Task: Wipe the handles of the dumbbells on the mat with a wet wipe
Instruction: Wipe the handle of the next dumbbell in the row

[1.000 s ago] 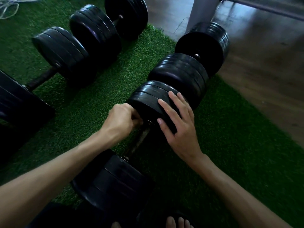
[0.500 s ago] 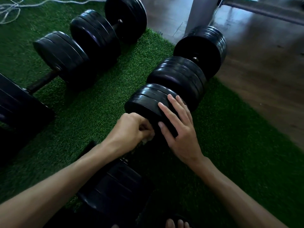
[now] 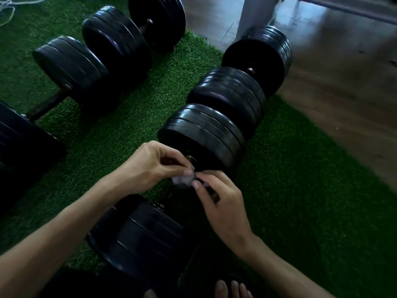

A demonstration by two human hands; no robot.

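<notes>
A small white wet wipe [image 3: 182, 180] is pinched between my left hand [image 3: 153, 166] and my right hand [image 3: 219, 203], just above the handle of the nearest black dumbbell. That dumbbell's far plates [image 3: 204, 134] lie beyond my hands and its near plates [image 3: 141, 235] lie below them; the handle itself is mostly hidden by my hands. A second dumbbell [image 3: 240, 91] lies in line behind it. On the left of the green turf mat [image 3: 300, 190], another dumbbell shows a bare dark handle [image 3: 48, 105].
More black dumbbells [image 3: 116, 39] lie at the upper left. A grey post [image 3: 255, 16] stands on the wooden floor [image 3: 343, 82] past the mat's right edge. White cord [image 3: 8, 5] lies at the top left. My toes [image 3: 232, 289] show at the bottom.
My right hand has come off the dumbbell plate and moved down to the wipe. My left hand has lifted off the handle, and both now pinch the wipe together.
</notes>
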